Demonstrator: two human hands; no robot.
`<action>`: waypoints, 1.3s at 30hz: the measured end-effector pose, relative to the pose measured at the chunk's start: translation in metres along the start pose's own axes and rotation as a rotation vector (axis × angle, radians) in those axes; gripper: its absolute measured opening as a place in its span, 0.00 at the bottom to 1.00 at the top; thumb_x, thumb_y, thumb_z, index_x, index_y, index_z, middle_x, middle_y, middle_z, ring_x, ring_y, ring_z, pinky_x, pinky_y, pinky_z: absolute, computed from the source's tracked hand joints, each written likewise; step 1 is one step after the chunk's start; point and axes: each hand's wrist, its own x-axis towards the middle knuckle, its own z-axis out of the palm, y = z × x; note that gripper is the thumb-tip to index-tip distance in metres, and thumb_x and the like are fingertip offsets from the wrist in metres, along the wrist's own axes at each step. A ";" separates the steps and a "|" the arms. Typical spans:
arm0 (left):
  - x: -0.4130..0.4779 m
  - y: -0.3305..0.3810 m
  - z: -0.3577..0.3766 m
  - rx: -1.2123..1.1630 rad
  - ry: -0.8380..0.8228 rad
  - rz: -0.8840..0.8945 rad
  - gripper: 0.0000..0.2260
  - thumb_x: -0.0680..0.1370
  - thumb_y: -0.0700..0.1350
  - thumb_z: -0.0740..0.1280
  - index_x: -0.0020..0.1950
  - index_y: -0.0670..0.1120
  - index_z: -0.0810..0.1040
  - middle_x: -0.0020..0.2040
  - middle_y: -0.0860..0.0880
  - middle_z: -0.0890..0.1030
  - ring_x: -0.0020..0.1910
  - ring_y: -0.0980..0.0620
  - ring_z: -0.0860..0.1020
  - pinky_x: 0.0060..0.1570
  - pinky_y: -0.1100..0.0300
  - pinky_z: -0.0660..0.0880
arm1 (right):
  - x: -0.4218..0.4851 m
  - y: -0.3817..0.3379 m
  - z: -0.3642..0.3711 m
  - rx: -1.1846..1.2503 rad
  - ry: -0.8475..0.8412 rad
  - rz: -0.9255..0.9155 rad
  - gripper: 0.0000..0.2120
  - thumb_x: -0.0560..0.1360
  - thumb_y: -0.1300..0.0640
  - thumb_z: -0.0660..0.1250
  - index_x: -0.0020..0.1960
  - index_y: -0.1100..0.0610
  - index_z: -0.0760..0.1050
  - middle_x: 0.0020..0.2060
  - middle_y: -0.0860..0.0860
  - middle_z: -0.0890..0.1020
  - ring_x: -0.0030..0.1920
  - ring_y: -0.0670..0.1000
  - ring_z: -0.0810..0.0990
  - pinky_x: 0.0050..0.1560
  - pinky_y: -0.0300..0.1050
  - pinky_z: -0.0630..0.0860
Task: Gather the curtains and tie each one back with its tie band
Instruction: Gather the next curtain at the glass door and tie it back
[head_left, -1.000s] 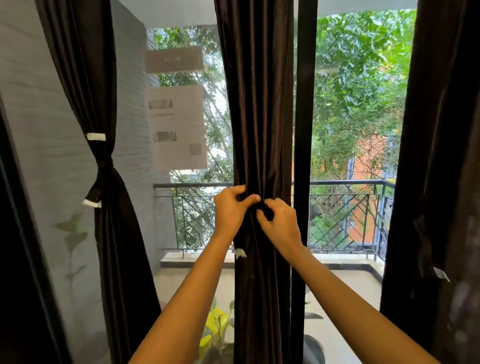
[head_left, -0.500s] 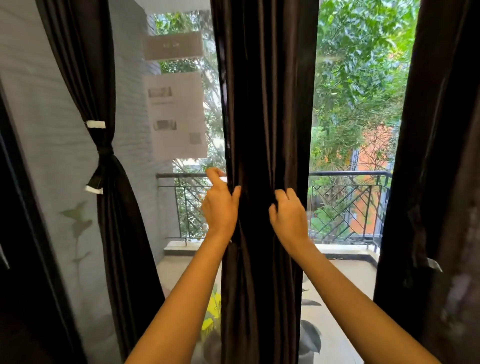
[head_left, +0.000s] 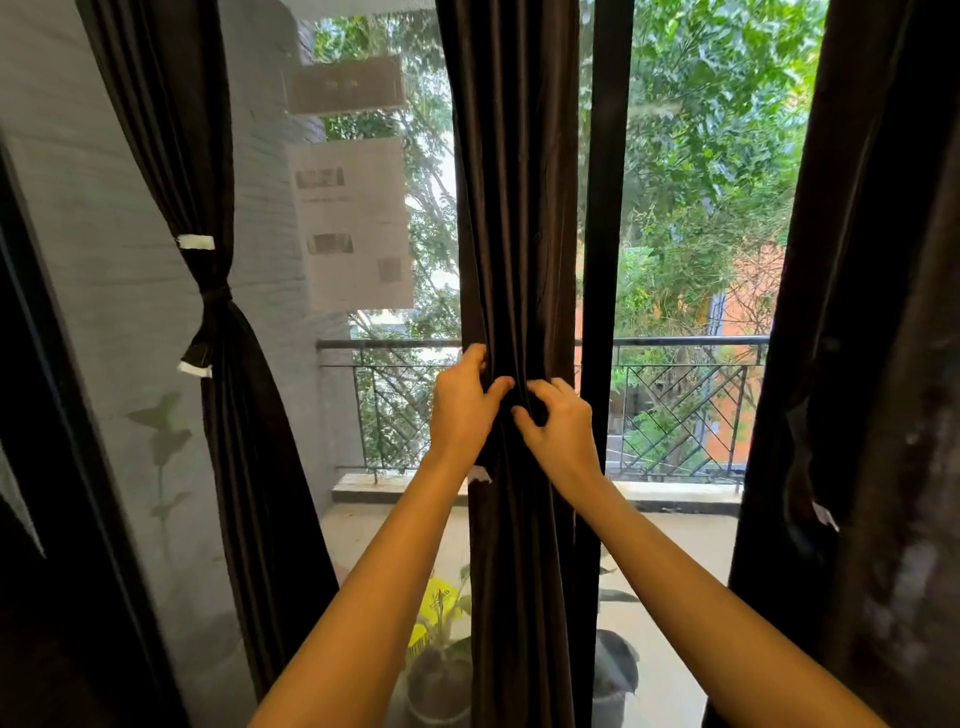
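Cinching the middle curtain (head_left: 514, 208)
Left curtain (head_left: 223, 322) tied at 9 o'clock; at centre, left hand (head_left: 462, 410) and right hand (head_left: 558, 431) pinch the gathered folds, tie band (head_left: 478, 474) tip dangling below; a slackened pinch could spill them; right curtain (head_left: 872, 312) untied at 3 o'clock

— What differs from half a second ago?
— The left hand (head_left: 465, 410) and right hand (head_left: 558, 428) are now nearly touching, no longer apart at the edges of the middle curtain (head_left: 514, 208).
— And the cloth?
— It is bunched narrower. The dark door frame (head_left: 605, 208) shows beside it again, and a white tag (head_left: 478, 474) appears below the left hand.
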 end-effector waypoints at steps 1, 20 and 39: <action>-0.001 0.001 0.001 -0.014 -0.022 0.005 0.10 0.76 0.41 0.69 0.57 0.43 0.77 0.48 0.48 0.83 0.45 0.55 0.80 0.46 0.64 0.76 | -0.001 0.000 -0.002 0.014 0.008 -0.003 0.13 0.71 0.66 0.69 0.55 0.62 0.80 0.43 0.54 0.78 0.42 0.47 0.76 0.43 0.23 0.67; -0.013 0.005 0.004 0.054 0.028 -0.021 0.10 0.78 0.43 0.66 0.57 0.41 0.81 0.49 0.46 0.81 0.49 0.49 0.79 0.50 0.62 0.74 | 0.001 -0.001 -0.015 0.108 -0.020 0.038 0.07 0.72 0.62 0.70 0.50 0.61 0.82 0.37 0.49 0.76 0.35 0.45 0.74 0.37 0.25 0.68; -0.009 0.008 0.004 -0.169 0.062 -0.128 0.12 0.71 0.42 0.74 0.53 0.41 0.82 0.48 0.48 0.83 0.46 0.60 0.79 0.49 0.75 0.73 | 0.008 0.018 -0.009 0.127 -0.098 0.009 0.07 0.75 0.59 0.69 0.51 0.59 0.83 0.34 0.47 0.72 0.34 0.46 0.73 0.35 0.30 0.65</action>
